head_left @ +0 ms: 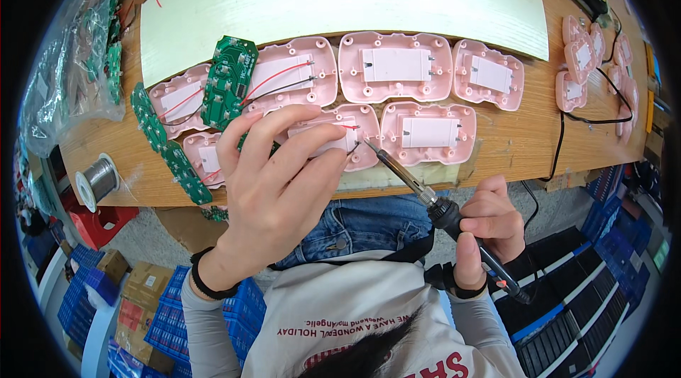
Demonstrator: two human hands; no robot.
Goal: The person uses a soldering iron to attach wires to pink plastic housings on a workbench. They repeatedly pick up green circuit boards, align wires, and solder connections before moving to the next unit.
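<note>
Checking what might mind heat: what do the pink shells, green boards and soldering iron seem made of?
Pink shells: likely molded plastic; satin sheen, smoothly rounded corners.
Green boards: probably rigid laminate; glossy green coating with silvery spots.
Soldering iron: glinting barrel suggests bare metal; dark handle could be plastic or rubber.

Pink shells (395,91), green boards (228,80), red, black wires (277,74), black-handled soldering iron (445,213), wood-grained table (514,144).
</note>
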